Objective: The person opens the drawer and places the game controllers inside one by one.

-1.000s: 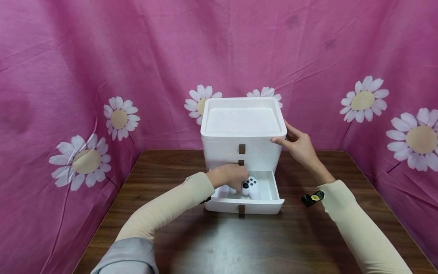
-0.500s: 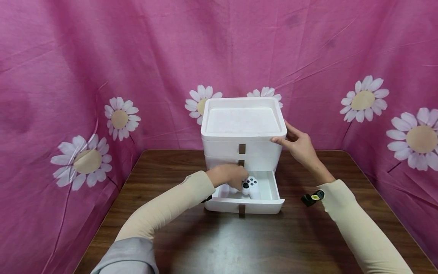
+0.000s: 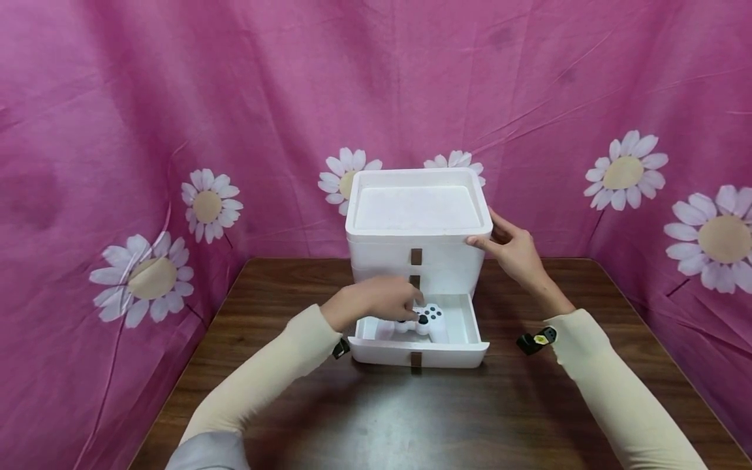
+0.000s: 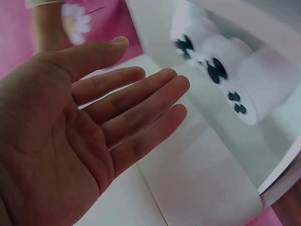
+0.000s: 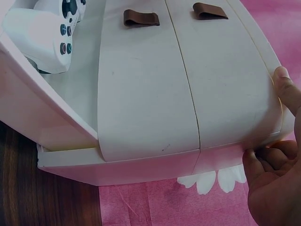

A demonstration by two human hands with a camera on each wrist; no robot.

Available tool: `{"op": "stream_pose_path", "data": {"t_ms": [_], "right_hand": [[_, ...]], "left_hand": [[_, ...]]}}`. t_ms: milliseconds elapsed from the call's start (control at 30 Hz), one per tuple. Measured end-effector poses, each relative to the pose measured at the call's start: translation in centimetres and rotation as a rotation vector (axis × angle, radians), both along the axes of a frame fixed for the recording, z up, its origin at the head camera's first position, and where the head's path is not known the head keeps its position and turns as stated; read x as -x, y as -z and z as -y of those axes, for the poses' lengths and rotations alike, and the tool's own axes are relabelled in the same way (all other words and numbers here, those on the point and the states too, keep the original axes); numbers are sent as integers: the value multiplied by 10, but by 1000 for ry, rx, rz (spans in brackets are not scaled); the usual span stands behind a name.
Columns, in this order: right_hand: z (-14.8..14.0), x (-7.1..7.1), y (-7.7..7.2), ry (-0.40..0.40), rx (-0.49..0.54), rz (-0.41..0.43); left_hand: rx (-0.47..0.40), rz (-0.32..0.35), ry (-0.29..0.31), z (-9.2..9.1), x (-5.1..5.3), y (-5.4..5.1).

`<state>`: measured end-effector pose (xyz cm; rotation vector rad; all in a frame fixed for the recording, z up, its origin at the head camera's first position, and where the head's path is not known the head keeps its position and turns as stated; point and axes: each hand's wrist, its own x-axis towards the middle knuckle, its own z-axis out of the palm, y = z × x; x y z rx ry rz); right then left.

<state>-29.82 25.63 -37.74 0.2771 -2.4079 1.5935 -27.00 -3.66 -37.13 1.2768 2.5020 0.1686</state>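
A white game controller with dark thumbsticks and buttons lies in the pulled-out bottom drawer of a white drawer unit. Over the drawer hovers my left hand, hiding part of the controller in the head view. The left wrist view shows that hand with its fingers extended, holding nothing, apart from the controller. My right hand grips the unit's upper right corner. In the right wrist view, the thumb of this hand presses the front edge while its other fingers curl at the side.
Brown pull tabs mark the drawer fronts. A shallow rimmed tray forms the unit's top. The unit stands on a dark wooden table, with a pink daisy-printed cloth behind and at both sides.
My left hand has let go of the controller, lifting slightly and shifting left as its fingers spread. The controller stays in the drawer. My right hand has kept its hold on the corner.
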Motion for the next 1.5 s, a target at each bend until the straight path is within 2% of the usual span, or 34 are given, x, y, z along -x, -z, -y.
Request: {"op": "stream_pose_path", "data": {"t_ms": [133, 333, 467, 633, 733, 900, 967, 1067, 1167, 1233, 1333, 1500], "right_hand": [[0, 0, -1, 5, -3, -6], [1, 0, -1, 1, -6, -6], [0, -2, 0, 10, -17, 6], [2, -4, 2, 12, 0, 5], [3, -3, 3, 7, 13, 3], [3, -4, 2, 7, 10, -5], [3, -4, 1, 10, 5, -8], [3, -4, 1, 9, 4, -12], [3, -4, 2, 12, -1, -13], [2, -4, 2, 11, -4, -12], [2, -4, 3, 13, -13, -5], [2, -4, 2, 13, -13, -10]], "left_hand": [[-134, -55, -11, 13, -13, -3], [-312, -124, -71, 27, -32, 4], [-417, -132, -131, 32, -47, 14], [-513, -124, -193, 33, -65, 34], [-543, -67, -231, 36, -74, 48], [-573, 100, -267, 40, -87, 76], [-563, 131, -278, 42, -92, 86], [-541, 140, -300, 42, -97, 99], [-525, 159, -346, 41, -100, 108], [-539, 197, -374, 38, -101, 113], [-601, 307, -420, 33, -104, 119], [-781, 592, -524, 23, -107, 126]]}}
